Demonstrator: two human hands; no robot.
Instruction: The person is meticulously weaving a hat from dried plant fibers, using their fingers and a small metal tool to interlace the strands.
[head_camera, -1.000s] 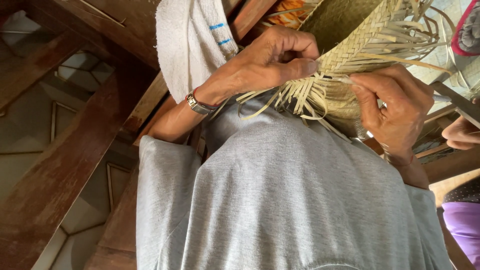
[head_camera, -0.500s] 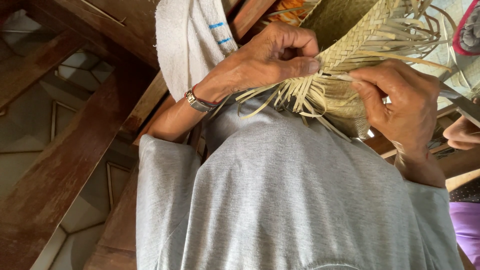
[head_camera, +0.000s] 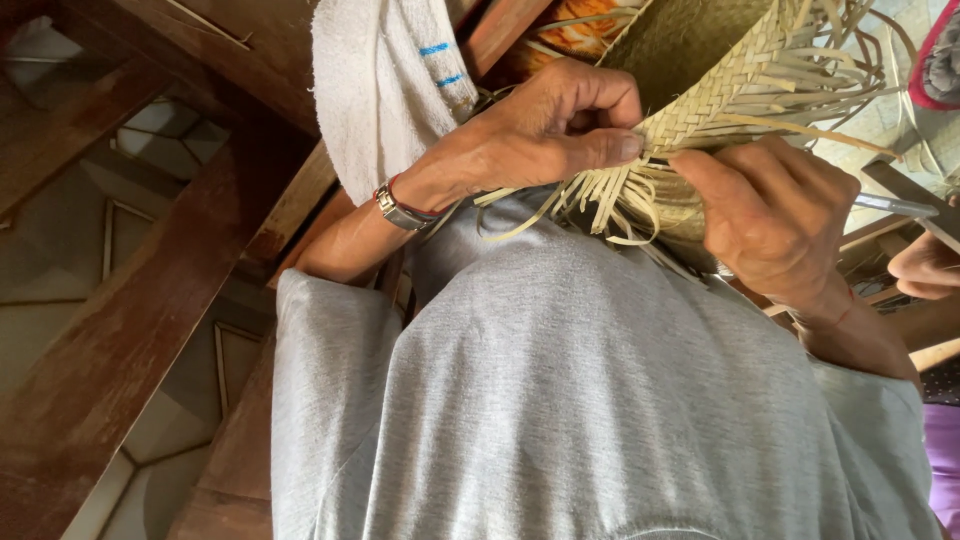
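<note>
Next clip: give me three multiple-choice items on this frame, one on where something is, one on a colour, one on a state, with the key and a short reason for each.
1. Where does the white towel hang?
A. To the left of the left hand
B. Over the right hand
C. On the tiled floor

2. What colour are the towel's stripes?
A. Red
B. Blue
C. Green

3. How is the edge of the woven palm-leaf piece by the hands?
A. Trimmed flush
B. Bound with tape
C. Loose strips hanging free

Key:
1 A, it drapes over the wooden beam just left of that hand.
2 B, two short blue stripes show on the white cloth.
3 C, unwoven strip ends fan out below the left hand's thumb.
</note>
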